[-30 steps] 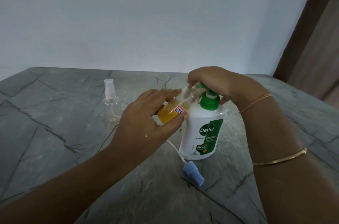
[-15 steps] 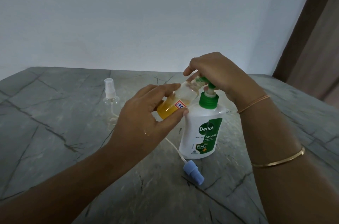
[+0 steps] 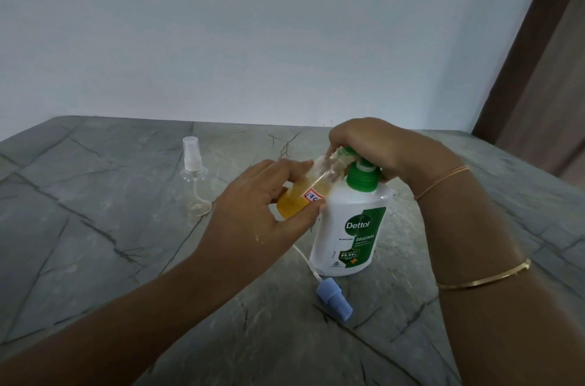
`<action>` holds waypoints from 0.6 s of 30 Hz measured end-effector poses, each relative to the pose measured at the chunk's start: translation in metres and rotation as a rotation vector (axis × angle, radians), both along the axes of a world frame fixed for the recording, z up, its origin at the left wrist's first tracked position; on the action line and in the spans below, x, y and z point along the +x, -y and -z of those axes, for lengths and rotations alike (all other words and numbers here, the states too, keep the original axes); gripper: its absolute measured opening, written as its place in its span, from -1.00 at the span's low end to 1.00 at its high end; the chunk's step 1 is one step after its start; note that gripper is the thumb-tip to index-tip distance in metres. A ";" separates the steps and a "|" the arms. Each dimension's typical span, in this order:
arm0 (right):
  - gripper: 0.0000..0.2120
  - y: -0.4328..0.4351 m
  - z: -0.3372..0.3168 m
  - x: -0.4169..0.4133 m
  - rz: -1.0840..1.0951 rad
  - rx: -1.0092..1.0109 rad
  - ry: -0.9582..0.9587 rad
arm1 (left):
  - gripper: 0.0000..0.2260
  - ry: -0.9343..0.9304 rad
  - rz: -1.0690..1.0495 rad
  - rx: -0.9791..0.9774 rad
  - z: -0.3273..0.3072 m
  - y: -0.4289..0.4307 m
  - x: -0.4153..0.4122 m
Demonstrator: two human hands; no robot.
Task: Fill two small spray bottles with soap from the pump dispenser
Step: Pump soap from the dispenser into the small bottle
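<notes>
Since half a second ago the right hand (image 3: 380, 148) has dropped back down, and the green pump head (image 3: 349, 151) beneath it sits low against its collar, so another stroke appears to be under way. The left hand and its bottle have barely shifted.

Its fingers (image 3: 340, 137) curl over the pump head and press it. The left hand (image 3: 253, 221) grips the small spray bottle (image 3: 307, 187), fingers along the top side and thumb underneath, near the red-and-white label. The bottle is open, tilted, and roughly half full of amber soap pooled at its lower end.

What the next stroke depends on is the line-up at the spout. The bottle's long axis runs from its base at about 8 o'clock up to its mouth at about 2 o'clock, and the mouth meets the nozzle just under the right hand. Whether the nozzle tip is inside the neck cannot be told. The left hand is the one that controls this alignment.

The pump dispenser (image 3: 348, 227) stands upright on the bench (image 3: 95, 227), touching the left thumb tip. At its 6 o'clock lies a blue sprayer head (image 3: 335, 300) with its dip tube, probably this bottle's own. Well apart, at the left hand's 10 o'clock, the second spray bottle (image 3: 192, 173) stands with its sprayer on and looks empty, so the task is judged under halfway done.
</notes>
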State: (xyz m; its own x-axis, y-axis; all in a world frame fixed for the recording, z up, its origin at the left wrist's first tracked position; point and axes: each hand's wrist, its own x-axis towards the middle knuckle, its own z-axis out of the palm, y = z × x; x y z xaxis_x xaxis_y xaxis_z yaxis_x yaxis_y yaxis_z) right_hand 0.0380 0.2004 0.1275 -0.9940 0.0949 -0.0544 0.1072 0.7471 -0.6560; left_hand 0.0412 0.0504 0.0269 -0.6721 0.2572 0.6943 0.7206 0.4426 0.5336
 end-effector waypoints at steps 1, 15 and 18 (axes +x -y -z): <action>-0.66 -0.001 0.001 -0.001 0.001 -0.006 -0.003 | -0.62 -0.007 -0.002 -0.003 0.000 0.000 0.000; -0.77 -0.005 -0.003 -0.006 0.024 -0.157 -0.267 | -0.60 -0.046 -0.015 0.031 -0.007 -0.002 0.002; -0.74 -0.005 -0.004 -0.005 0.012 -0.116 -0.226 | -0.60 -0.042 -0.010 0.036 -0.007 -0.001 0.001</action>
State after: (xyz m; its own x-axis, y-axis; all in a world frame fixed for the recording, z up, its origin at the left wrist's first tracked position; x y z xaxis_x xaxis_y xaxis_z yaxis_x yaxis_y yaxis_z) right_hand 0.0332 0.2059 0.1317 -0.9809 0.1132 0.1581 -0.0435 0.6651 -0.7455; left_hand 0.0426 0.0512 0.0337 -0.6445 0.2252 0.7307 0.7384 0.4311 0.5185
